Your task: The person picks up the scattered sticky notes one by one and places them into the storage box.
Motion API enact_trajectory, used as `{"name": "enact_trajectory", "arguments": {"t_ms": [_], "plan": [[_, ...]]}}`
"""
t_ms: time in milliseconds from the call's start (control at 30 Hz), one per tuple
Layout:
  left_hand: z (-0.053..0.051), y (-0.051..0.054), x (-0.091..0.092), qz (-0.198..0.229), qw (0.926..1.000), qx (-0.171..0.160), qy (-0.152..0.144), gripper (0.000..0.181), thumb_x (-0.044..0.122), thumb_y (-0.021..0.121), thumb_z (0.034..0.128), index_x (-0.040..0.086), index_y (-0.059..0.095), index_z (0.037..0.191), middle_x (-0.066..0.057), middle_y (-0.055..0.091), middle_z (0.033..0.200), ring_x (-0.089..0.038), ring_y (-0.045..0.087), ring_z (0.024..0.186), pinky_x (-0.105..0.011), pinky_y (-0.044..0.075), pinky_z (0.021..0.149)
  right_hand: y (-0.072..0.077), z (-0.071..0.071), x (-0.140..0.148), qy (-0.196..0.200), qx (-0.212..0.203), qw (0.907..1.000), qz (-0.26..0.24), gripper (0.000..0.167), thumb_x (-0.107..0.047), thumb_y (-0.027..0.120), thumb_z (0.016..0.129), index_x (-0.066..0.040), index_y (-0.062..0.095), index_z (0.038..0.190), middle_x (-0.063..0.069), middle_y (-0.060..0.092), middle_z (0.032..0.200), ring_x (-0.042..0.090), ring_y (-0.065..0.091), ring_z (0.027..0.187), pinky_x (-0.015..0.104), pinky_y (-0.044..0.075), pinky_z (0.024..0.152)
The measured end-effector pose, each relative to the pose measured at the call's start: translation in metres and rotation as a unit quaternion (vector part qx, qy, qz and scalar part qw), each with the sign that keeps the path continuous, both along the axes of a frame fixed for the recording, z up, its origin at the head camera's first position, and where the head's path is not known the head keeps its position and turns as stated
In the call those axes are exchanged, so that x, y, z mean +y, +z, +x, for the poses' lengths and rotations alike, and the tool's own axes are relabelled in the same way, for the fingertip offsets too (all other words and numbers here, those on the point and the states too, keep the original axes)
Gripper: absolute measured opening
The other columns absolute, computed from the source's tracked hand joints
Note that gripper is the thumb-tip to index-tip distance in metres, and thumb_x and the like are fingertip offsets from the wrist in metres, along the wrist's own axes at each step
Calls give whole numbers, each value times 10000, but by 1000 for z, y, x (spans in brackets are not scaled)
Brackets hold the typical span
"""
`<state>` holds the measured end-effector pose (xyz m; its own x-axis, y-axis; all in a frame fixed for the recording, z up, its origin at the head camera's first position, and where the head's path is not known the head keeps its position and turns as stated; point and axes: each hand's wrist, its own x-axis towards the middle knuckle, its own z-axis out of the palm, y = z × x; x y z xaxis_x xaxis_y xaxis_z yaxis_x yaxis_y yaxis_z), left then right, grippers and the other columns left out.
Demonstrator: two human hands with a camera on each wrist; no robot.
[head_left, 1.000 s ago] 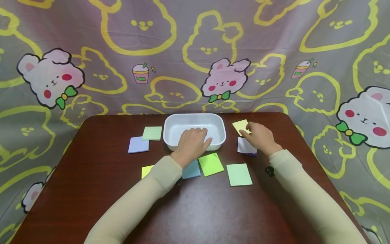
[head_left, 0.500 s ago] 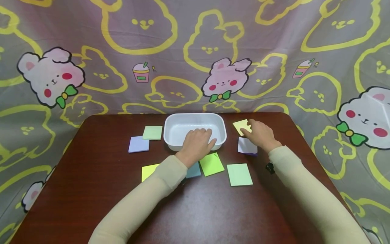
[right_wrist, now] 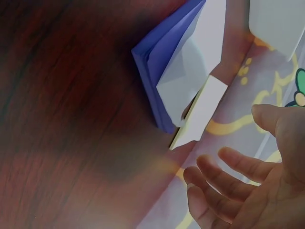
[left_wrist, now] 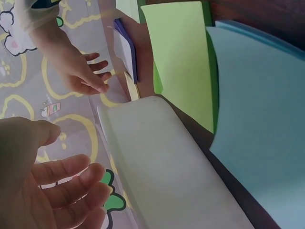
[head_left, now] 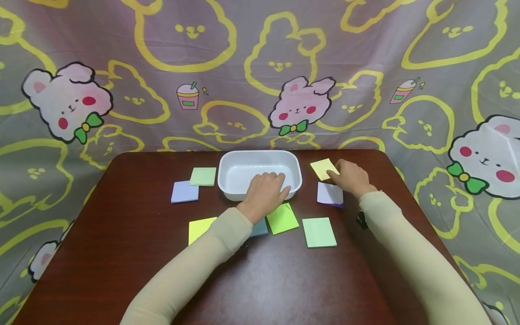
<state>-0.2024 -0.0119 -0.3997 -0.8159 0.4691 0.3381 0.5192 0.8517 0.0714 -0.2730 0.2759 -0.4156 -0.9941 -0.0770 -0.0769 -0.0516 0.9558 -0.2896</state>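
Both shifted right, loosely spread: my left hand (head_left: 264,193) over white tub (head_left: 229,190), my right hand (head_left: 352,177) near pale-yellow sticky notes (head_left: 322,169).

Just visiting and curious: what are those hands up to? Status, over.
Left hand above white tub, holding nothing. Right hand close by pale yellow pad, no grip visible. Nothing seen blocking the pad.

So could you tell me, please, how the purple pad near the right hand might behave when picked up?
The purple pad would probably feel light, being a thin stack. Its pale top sheet may flop, as it visibly stands away from the purple layers below. Low and lying flat, it seems unlikely to roll or tip.
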Motion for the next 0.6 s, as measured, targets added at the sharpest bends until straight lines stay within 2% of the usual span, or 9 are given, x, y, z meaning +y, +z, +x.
{"name": "enact_trajectory", "arguments": {"t_ms": [100,233,367,400,500,600], "plan": [[0,1,3,9,10000,15,-36,307,379,583,1013,89,665,955,-77,697,807,-272,678,755,-402,522,650,-2,-5,3,-93,-50,9999,-19,509,-446,546,1001,9,578,1227,198,653,1117,380,624,989,534,473,761],[1,3,7,4,9999,-104,-67,311,388,576,1015,94,664,969,-75,698,821,-274,678,769,-402,518,664,-5,-8,8,-250,-227,9994,12,531,-441,535,1002,28,573,1247,248,646,1220,445,626,1076,581,482,819],[0,1,11,-22,9997,-243,-45,320,402,564,1019,99,661,976,-70,696,831,-272,678,784,-400,516,671,-8,-9,11,-362,-387,9986,69,564,-441,534,999,61,564,1255,279,638,1228,460,627,1075,575,494,814],[0,1,12,-20,9997,-245,-48,319,400,565,1018,99,662,976,-69,696,831,-271,678,784,-399,515,669,-10,-9,11,-379,-381,9985,77,555,-439,542,996,63,572,1231,273,646,1193,447,634,1042,561,494,790],[-1,0,13,-53,9998,-189,-70,318,398,565,1019,100,664,974,-65,692,826,-264,676,779,-390,514,658,-13,-12,10,-398,-429,9982,93,491,-443,566,984,45,596,1034,211,630,939,374,620,860,475,463,670],[0,1,14,-84,9998,-122,-112,312,394,571,1018,100,669,977,-62,693,825,-256,671,775,-380,513,651,-16,-16,9,-390,-500,9979,165,459,-461,579,974,-21,556,843,93,501,741,285,548,725,407,397,594]]}}
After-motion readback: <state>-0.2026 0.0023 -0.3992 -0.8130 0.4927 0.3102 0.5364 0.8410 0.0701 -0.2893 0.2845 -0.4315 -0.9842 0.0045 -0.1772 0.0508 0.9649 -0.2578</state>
